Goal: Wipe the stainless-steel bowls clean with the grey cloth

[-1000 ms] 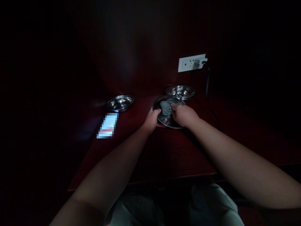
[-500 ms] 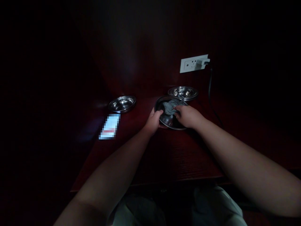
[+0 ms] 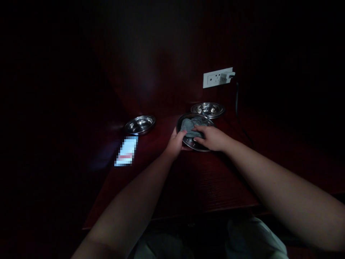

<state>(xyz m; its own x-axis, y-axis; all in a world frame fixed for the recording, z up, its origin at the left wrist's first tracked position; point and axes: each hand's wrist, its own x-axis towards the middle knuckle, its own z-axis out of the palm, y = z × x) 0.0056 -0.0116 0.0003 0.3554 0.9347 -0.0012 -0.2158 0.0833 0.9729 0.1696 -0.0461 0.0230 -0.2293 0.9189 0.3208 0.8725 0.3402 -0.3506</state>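
My left hand (image 3: 175, 143) is closed on the left rim of a shiny metal bowl (image 3: 196, 145), thumb over the edge and fingers underneath. A grey-green textured cloth (image 3: 188, 126) lies bunched inside this bowl, which tilts toward me. My right hand (image 3: 211, 138) is at the bowl's right side with its fingers on the cloth and the thumb lower down, cloth showing between them. Part of the bowl's right rim is hidden behind that hand.
Behind the held bowl sits a stack of metal bowls (image 3: 207, 109). Another metal bowl (image 3: 140, 124) stands at left, with a lit, blurred-out phone-like screen (image 3: 126, 151) before it. A wall socket (image 3: 217, 77) has a plug and a black cable (image 3: 237, 102). The dark red tabletop (image 3: 205, 180) ends near my legs.
The cloth has spread toward the left side of the bowl. My right hand has shifted slightly left, and its thumb and fingers have parted. The whole view has tilted a little.
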